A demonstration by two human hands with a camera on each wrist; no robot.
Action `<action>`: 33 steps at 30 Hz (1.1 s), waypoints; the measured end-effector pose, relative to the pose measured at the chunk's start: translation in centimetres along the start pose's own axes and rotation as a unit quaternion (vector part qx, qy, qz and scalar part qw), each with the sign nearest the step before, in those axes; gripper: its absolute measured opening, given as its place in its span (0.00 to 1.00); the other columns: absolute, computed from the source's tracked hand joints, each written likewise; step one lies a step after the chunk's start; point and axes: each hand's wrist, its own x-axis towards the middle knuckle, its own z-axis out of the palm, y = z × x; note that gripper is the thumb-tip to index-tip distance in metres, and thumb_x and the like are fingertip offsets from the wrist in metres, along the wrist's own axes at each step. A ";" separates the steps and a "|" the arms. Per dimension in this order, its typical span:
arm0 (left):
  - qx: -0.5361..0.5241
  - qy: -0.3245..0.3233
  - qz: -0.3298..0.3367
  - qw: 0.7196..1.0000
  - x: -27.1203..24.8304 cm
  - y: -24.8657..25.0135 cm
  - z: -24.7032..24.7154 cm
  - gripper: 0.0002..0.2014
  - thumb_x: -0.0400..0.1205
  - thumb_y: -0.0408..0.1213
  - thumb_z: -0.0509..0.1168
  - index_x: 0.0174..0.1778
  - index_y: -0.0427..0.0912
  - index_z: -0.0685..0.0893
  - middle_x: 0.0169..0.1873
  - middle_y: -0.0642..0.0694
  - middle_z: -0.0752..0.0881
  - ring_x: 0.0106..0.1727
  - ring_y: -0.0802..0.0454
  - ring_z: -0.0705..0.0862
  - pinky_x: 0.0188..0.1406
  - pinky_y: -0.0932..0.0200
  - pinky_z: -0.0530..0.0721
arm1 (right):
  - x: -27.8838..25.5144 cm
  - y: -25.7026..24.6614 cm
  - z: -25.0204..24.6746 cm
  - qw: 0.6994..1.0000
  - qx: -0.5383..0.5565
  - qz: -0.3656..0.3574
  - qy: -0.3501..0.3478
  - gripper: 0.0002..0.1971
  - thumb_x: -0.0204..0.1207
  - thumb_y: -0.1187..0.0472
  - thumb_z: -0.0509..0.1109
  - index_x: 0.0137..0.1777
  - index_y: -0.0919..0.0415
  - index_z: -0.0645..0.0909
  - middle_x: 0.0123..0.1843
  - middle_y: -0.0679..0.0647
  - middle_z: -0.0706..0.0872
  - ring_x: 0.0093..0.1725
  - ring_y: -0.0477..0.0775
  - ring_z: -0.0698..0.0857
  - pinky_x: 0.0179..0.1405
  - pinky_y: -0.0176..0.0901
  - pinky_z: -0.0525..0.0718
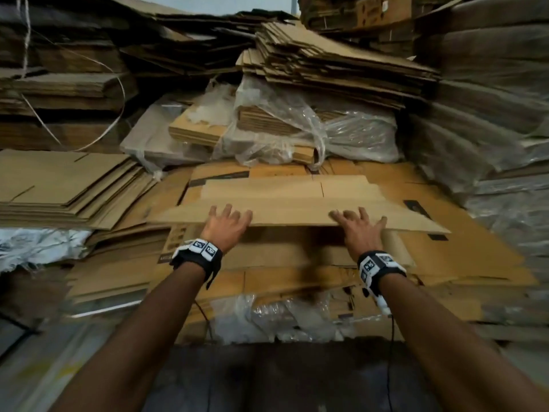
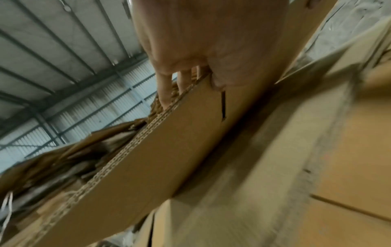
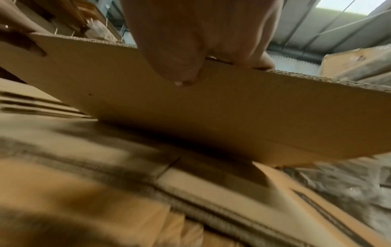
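Cardboard sheet (image 1: 291,200) atop the flattened-box stack (image 1: 267,258); plastic-wrapped bundle (image 1: 297,126) behind; another stack (image 1: 59,185) left

Both bare forearms reach forward, roughly parallel; the left hand (image 1: 227,226) and right hand (image 1: 359,230) lie palm down; fingers (image 1: 228,210) spread on top, thumbs tucked beneath; each pinches the near edge of the cardboard sheet (image 1: 291,203).

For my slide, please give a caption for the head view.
Left hand and right hand grip the near edge of a cardboard sheet above stacked cartons.
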 end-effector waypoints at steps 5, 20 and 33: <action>-0.016 -0.077 0.016 0.997 -1.1 3.0 6.3 0.27 0.89 0.31 0.54 0.85 0.47 0.58 0.67 0.39 0.82 0.61 0.39 0.85 0.47 0.45 0.87 | -2.2 -0.4 6.3 0.995 0.019 -0.010 -0.100 0.43 0.80 0.75 0.64 0.86 0.34 0.60 0.85 0.52 0.71 0.85 0.66 0.66 0.76 0.90 0.59; -0.137 -0.148 0.032 0.979 1.3 4.0 11.8 0.30 0.88 0.43 0.66 0.85 0.45 0.62 0.62 0.35 0.83 0.61 0.34 0.84 0.55 0.42 0.84 | 1.3 1.9 10.2 0.958 0.146 -0.027 -0.246 0.41 0.84 0.66 0.68 0.89 0.34 0.55 0.92 0.51 0.55 0.90 0.67 0.50 0.79 0.89 0.47; -0.175 -0.134 0.023 0.975 2.1 5.0 16.0 0.37 0.88 0.47 0.67 0.89 0.43 0.56 0.70 0.29 0.77 0.66 0.31 0.81 0.62 0.36 0.84 | 1.9 1.6 12.3 0.956 0.122 -0.046 -0.261 0.45 0.84 0.63 0.71 0.91 0.38 0.48 0.93 0.51 0.48 0.90 0.69 0.47 0.79 0.88 0.54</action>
